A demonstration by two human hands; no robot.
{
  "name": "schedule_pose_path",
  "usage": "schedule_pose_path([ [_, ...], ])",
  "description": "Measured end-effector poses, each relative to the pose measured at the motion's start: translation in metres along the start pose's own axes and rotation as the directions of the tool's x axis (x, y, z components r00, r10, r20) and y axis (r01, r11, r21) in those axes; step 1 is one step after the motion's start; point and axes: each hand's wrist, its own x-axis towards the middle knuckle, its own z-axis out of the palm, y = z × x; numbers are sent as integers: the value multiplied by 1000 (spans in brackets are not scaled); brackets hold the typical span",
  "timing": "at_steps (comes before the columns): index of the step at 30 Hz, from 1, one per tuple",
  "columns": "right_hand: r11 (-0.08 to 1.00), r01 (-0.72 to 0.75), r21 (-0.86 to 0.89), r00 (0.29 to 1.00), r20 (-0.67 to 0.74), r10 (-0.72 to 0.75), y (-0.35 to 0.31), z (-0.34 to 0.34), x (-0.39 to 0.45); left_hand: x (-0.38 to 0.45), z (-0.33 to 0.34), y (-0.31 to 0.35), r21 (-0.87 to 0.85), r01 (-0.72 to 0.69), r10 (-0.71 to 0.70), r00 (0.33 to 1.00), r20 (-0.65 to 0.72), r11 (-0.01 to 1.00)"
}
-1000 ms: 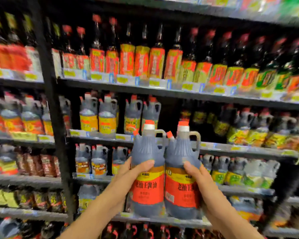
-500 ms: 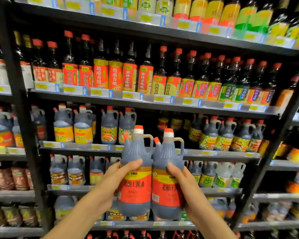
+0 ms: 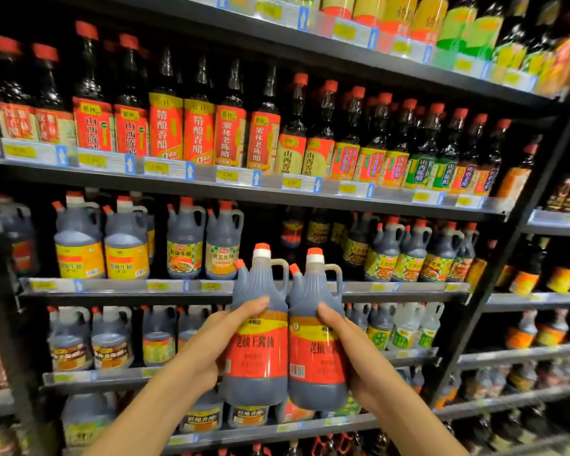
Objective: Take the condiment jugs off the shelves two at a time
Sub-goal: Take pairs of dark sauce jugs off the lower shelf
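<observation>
While my left hand (image 3: 208,350) and right hand (image 3: 359,353) curl their fingers around two dark, red-labelled jugs (image 3: 257,337) pressed side by side, I see them held clear of the shelf edge (image 3: 119,286) beyond my fingertips.

Two dark condiment jugs, left jug (image 3: 255,337) and right jug (image 3: 315,343), stand upright, side by side and touching, red-and-yellow labels, orange caps, clear of the shelves.
</observation>
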Motion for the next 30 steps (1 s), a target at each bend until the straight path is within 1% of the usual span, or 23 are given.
schedule_pose_path([
  [7, 999, -35, 3, 998, -43, 35, 5, -21, 40, 46, 7, -4, -31, 35, -36, 999, -30, 999],
  [14, 996, -84, -18, 995, 51, 85, -10, -53, 117, 119, 16, 3, -62, 18, -25, 993, -112, 998],
  [17, 996, -88, -27, 992, 89, 90, -17, -67, 156, 153, 18, 11, -81, -29, 15, 986, -169, 996],
  [21, 998, -52, -30, 993, 104, 54, -23, -82, 204, 192, 23, 26, -65, -51, 36, 976, -216, 997],
  [30, 999, 31, -9, 988, 154, -29, -47, -90, 289, 262, 21, 61, -49, -178, 155, 938, -310, 983],
])
